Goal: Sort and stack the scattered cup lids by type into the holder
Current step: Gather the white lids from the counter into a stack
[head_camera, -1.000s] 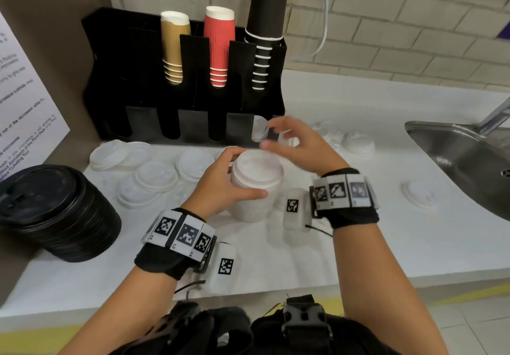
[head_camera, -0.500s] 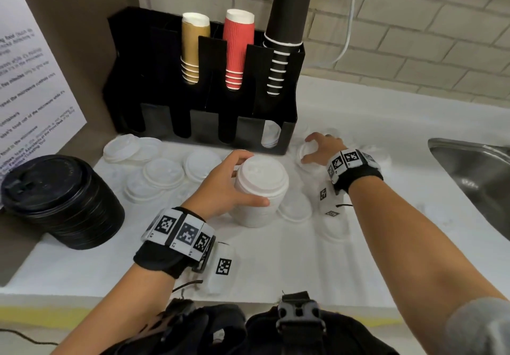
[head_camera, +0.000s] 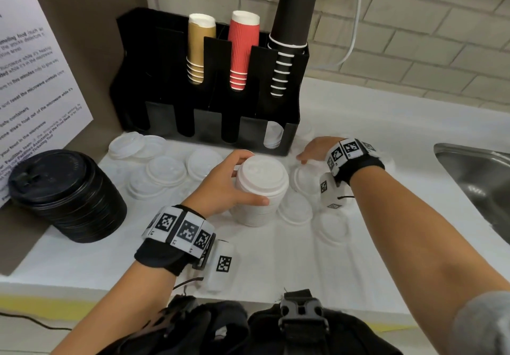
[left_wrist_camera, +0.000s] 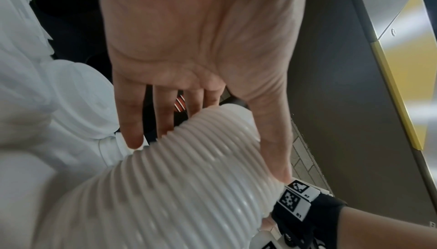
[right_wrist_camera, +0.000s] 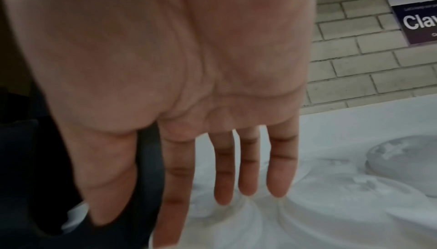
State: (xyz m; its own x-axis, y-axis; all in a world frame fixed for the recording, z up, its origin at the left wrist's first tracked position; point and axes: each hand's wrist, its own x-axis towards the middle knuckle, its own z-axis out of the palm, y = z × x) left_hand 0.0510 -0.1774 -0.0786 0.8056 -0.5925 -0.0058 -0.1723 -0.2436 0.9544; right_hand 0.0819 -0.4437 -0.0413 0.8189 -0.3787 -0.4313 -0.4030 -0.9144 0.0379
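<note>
My left hand (head_camera: 242,179) grips a tall stack of white lids (head_camera: 260,191) standing on the counter, thumb on the near side and fingers behind. The left wrist view shows the ribbed lid stack (left_wrist_camera: 177,187) against my palm. My right hand (head_camera: 311,151) hovers with straight fingers over loose white lids (head_camera: 306,178) just right of the black holder (head_camera: 209,131), holding nothing. In the right wrist view the fingers (right_wrist_camera: 223,169) point down at the white lids (right_wrist_camera: 343,197). A few white lids (head_camera: 273,135) sit in the holder's rightmost front slot.
Several loose white lids (head_camera: 165,171) lie left of the stack, more (head_camera: 296,208) on its right. A black lid stack (head_camera: 66,194) stands at the left. Gold (head_camera: 198,48), red (head_camera: 242,48) and black cups (head_camera: 289,31) fill the holder's back. A steel sink (head_camera: 474,167) is at the right.
My right hand has gone from above the stack and the holder's slot out to the loose lids right of the holder. The left hand has kept its grip on the stack.
</note>
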